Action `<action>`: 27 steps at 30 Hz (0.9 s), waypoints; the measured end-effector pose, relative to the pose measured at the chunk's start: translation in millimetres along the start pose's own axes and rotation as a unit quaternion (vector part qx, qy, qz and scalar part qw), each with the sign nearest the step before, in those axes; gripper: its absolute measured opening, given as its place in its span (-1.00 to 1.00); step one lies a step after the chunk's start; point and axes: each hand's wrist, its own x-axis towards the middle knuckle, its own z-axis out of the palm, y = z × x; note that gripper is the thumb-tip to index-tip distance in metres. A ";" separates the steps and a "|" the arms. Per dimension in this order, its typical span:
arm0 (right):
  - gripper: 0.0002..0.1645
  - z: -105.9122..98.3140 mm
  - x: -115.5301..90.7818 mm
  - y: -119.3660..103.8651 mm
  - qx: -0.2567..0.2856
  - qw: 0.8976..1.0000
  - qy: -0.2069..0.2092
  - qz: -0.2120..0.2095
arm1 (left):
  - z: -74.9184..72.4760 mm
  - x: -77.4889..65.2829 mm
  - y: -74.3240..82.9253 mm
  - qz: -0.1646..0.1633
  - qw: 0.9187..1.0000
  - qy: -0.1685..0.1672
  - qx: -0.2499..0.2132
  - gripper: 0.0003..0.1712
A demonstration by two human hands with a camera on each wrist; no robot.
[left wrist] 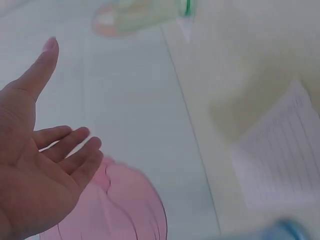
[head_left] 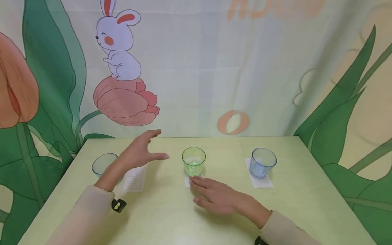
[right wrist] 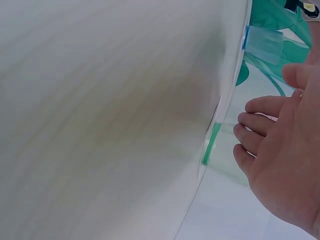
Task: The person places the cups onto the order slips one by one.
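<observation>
A green-tinted clear glass [head_left: 194, 163] with what looks like some water in it stands upright on a slip of paper [head_left: 188, 182] at the middle of the table. Just in front of this glass is my right hand [head_left: 217, 197], its fingers extended and their tips overlapping the paper in the head view. My left hand [head_left: 137, 151] hovers left of the green glass, thumb and fingers spread apart with nothing between them. Its forearm partly hides a bluish clear glass [head_left: 102, 163] at the left. The left wrist view shows the palm bare.
A blue-tinted glass [head_left: 263, 163] stands on lined paper [head_left: 262, 183] at the right. Beside the left glass lies another lined sheet [head_left: 133, 180]. A curtain printed with a rabbit [head_left: 119, 44] and flowers hangs behind the pale yellow table [head_left: 159, 217].
</observation>
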 end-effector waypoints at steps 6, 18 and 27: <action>-0.18 -0.3 23.8 -18.1 -0.008 0.999 0.007 -0.033 | -44.1 -22.0 -27.7 -0.010 0.999 0.047 0.022 0.27; -0.21 2.6 92.6 -60.8 -0.063 0.995 0.003 -0.071 | -73.9 -62.4 -80.8 -0.080 0.994 0.020 0.066 0.31; -0.21 20.8 131.4 -82.9 -0.109 0.992 -0.029 -0.058 | -76.0 -81.5 -105.4 -0.064 0.996 0.003 0.060 0.23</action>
